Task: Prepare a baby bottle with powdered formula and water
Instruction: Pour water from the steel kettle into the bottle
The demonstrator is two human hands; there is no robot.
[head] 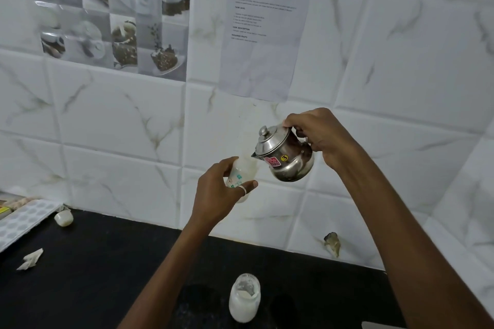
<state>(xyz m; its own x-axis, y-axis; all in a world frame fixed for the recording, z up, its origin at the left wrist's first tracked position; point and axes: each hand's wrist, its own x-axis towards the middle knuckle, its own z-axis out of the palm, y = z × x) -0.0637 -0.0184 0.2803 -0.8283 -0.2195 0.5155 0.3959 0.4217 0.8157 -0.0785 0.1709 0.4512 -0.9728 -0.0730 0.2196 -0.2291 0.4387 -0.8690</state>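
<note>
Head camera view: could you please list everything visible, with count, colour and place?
baby bottle: one, translucent white, above counter
kettle: one, steel, spout at bottle's mouth
jar: one, clear with white powder, on counter
small object: one, whitish, counter's left rear
crumpled paper: one, white, counter's left
dotted tray: one, white, far left
counter: one, black
printed sheet: one, white, on wall
left hand: one, grips bottle
right hand: one, grips kettle's handle

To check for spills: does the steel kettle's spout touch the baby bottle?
Cannot tell: in the head view the spout of the steel kettle is at the baby bottle, whose rim is blurred.
</note>
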